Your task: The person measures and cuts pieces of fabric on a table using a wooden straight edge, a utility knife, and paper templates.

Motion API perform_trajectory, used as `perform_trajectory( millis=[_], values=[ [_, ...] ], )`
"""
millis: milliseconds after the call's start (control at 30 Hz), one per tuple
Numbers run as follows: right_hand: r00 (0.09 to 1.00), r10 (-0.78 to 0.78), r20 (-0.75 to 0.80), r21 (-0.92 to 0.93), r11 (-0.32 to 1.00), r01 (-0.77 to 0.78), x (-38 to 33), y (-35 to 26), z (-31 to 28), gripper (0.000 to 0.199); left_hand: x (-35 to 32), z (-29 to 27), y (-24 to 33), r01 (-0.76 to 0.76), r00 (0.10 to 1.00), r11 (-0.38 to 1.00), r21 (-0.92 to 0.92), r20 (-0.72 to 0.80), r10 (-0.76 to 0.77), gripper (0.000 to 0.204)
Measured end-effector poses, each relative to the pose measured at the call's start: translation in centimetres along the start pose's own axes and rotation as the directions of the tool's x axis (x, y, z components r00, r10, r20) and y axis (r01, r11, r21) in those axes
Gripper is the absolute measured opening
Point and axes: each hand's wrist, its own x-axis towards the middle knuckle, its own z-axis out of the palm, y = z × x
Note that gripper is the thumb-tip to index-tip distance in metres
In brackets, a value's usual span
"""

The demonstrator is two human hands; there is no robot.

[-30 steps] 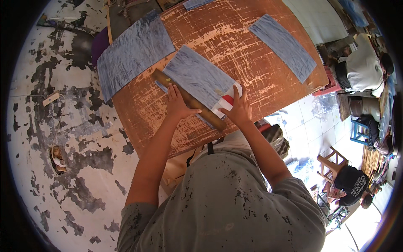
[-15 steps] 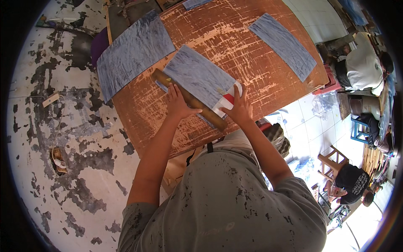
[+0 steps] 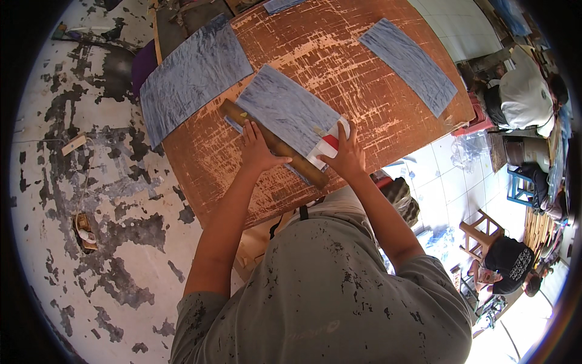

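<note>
A brown bar lies slantwise across a blue-grey marbled sheet on the table. My left hand presses on the bar with stretched fingers, the thumb spread toward its near end. A strip of the same sheet shows along the bar's near side. Against the bar's right side, over the sheet's corner, lies a flat white piece with a red band. My right hand grips this piece between thumb and fingers; its exact kind is unclear.
Other marbled sheets lie at the far left and far right of the scratched reddish-brown table. A peeling wall is on the left. At right, a person in white and one in black sit near wooden stools.
Both my hands, the bar and the sheets stay where they were. The seated person in black at the lower right has shifted slightly.
</note>
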Motion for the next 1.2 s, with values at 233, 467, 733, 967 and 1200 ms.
perform_trajectory(
  millis=[233,467,733,967,1200],
  values=[
    [1.0,-0.004,0.029,-0.013,1.0,0.004,0.0,-0.2,-0.2,0.122,-0.1,-0.1,0.0,-0.009,1.0,1.0,-0.026,-0.006,0.009,0.176],
    [1.0,0.015,0.025,0.015,1.0,-0.015,-0.1,-0.3,-0.2,0.122,-0.2,0.1,-0.1,-0.026,0.999,0.999,-0.029,-0.046,0.025,0.175],
    [0.999,0.028,0.045,0.023,0.999,-0.03,0.4,-0.7,-0.2,0.122,-0.3,0.1,-0.7,-0.008,0.998,0.998,-0.055,-0.058,0.005,0.176],
    [0.978,-0.031,-0.207,-0.005,1.0,0.031,4.3,4.4,-2.8,0.117,-0.6,0.3,-0.4,-0.023,0.996,0.998,-0.058,-0.086,0.018,0.173],
    [0.946,-0.034,-0.322,-0.217,0.975,-0.039,8.6,5.6,-8.2,0.085,-1.0,0.0,-0.7,-0.003,0.997,1.0,-0.014,-0.073,0.002,0.174]
  ],
)
